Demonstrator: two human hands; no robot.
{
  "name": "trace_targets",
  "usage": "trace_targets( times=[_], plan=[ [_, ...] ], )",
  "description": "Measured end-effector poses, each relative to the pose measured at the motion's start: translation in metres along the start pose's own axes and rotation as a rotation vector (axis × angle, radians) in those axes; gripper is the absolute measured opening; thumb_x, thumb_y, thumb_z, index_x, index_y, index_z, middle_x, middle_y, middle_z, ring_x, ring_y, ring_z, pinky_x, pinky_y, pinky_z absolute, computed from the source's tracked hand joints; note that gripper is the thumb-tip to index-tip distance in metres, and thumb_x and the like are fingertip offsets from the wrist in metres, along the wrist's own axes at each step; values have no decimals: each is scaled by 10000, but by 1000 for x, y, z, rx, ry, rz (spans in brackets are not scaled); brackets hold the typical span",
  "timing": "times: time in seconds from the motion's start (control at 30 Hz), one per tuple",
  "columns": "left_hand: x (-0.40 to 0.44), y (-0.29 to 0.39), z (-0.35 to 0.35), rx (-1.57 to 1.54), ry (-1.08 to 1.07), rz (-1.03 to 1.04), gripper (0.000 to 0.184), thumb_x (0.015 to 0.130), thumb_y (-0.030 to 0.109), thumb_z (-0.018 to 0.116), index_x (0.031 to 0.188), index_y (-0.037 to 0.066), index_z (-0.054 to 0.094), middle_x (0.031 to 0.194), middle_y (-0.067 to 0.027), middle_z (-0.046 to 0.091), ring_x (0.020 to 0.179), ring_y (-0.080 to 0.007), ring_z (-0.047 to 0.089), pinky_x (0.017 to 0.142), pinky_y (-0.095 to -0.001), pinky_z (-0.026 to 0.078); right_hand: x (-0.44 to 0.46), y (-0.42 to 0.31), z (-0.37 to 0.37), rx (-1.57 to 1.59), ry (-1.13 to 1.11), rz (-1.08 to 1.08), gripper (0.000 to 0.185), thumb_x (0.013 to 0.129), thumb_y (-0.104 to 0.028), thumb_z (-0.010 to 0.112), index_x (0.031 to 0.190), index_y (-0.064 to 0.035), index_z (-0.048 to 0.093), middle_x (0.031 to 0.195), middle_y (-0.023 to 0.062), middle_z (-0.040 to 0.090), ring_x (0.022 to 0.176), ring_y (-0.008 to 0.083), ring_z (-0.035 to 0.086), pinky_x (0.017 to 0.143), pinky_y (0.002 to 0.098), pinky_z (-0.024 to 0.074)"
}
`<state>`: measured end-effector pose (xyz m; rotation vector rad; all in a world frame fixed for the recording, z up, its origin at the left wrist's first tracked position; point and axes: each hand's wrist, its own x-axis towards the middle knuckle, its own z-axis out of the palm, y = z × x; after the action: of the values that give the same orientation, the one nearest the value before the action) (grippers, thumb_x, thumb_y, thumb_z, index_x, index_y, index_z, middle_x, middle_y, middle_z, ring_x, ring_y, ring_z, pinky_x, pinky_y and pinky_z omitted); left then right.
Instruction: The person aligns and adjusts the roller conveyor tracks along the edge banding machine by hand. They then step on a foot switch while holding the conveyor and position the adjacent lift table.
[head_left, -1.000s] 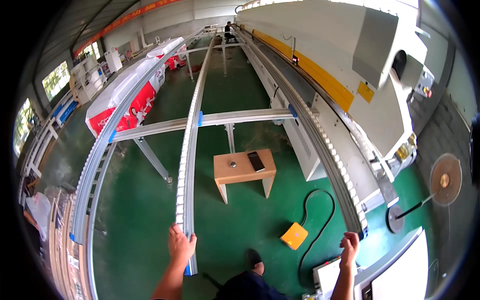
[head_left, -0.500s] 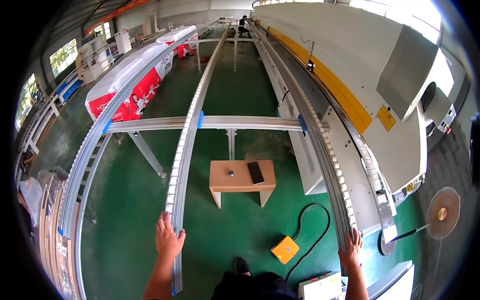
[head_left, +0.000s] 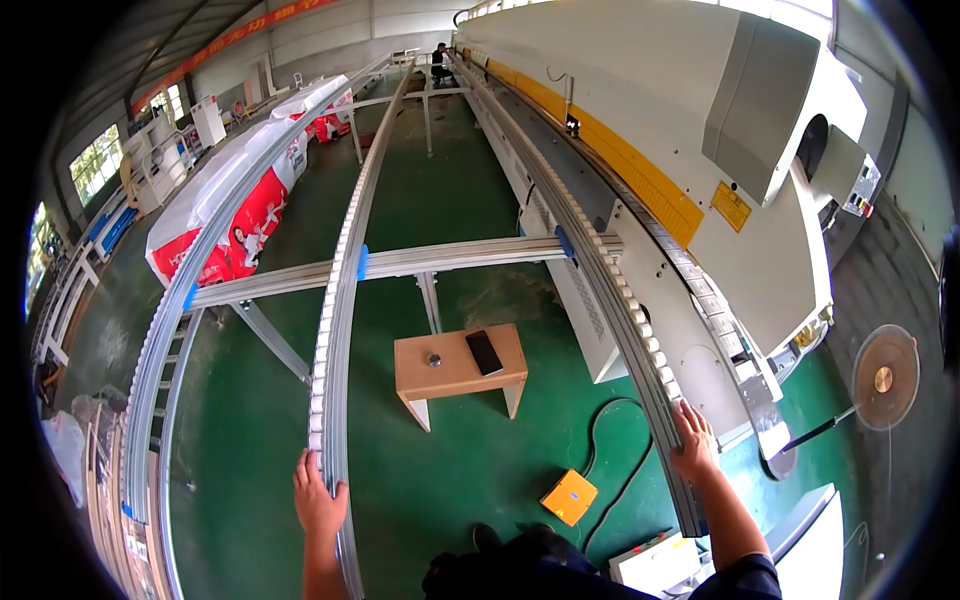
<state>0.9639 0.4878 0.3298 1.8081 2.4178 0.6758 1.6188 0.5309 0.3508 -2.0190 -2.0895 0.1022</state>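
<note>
My left hand [head_left: 320, 503] lies on the near part of the middle roller rail [head_left: 338, 300], fingers stretched forward and thumb apart. Further right, my right hand [head_left: 694, 444] rests over the near end of the right roller rail [head_left: 600, 262], its fingers extended along the top beside the white rollers. Both rails are aluminium profiles with a row of small white rollers. A crossbar [head_left: 450, 258] with blue end pieces joins them. Whatever my fingertips touch on the far sides of the rails is hidden.
A wooden stool [head_left: 455, 372] bearing a phone [head_left: 484, 353] and a small metal piece stands between the rails. A yellow box [head_left: 569, 497] with a cable lies on the green floor. Right stands a long machine [head_left: 650, 110]; left, wrapped stacks [head_left: 225, 215]. A person [head_left: 440, 63] crouches far off.
The view has turned slightly right and tilted, so the rails and stool appear further left. My right hand has moved forward along its rail; my left hand stays on the middle rail.
</note>
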Motion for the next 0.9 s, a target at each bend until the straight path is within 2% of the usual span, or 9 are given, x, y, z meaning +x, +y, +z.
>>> trace_targets(
  times=[0.47, 0.7, 0.77, 0.9],
  plan=[
    [4, -3, 5, -72, 67, -47, 651, 785, 118, 679, 1396, 56, 463, 1457, -126, 473, 1301, -381, 493, 1052, -448, 447, 53, 2, 19, -35, -27, 31, 875, 664, -142, 698, 1496, -117, 425, 1610, 100, 339, 1447, 337, 358, 1163, 457, 339],
    [7, 5, 1, -60, 58, -63, 585, 826, 127, 654, 1381, 77, 475, 1434, -120, 495, 1288, -372, 507, 1037, -444, 459, 52, -9, 7, -11, -26, 82, 827, 668, -85, 677, 1467, -118, 465, 1580, 99, 381, 1341, 353, 458, 1123, 440, 392],
    [2, 7, -3, -32, 42, -103, 568, 830, 138, 651, 1370, 89, 483, 1434, -95, 499, 1285, -354, 516, 1021, -437, 474, 53, -1, 17, -11, 36, 43, 859, 665, -57, 690, 1482, -155, 444, 1577, 90, 385, 1345, 354, 464, 1116, 447, 413],
    [6, 10, -2, -37, 36, -133, 577, 832, 142, 652, 1380, 99, 477, 1444, -62, 494, 1281, -332, 524, 1007, -434, 490, 51, -8, 11, 24, 9, 88, 821, 675, -33, 658, 1464, -147, 464, 1565, 99, 403, 1358, 360, 456, 1132, 439, 396]
  ],
)
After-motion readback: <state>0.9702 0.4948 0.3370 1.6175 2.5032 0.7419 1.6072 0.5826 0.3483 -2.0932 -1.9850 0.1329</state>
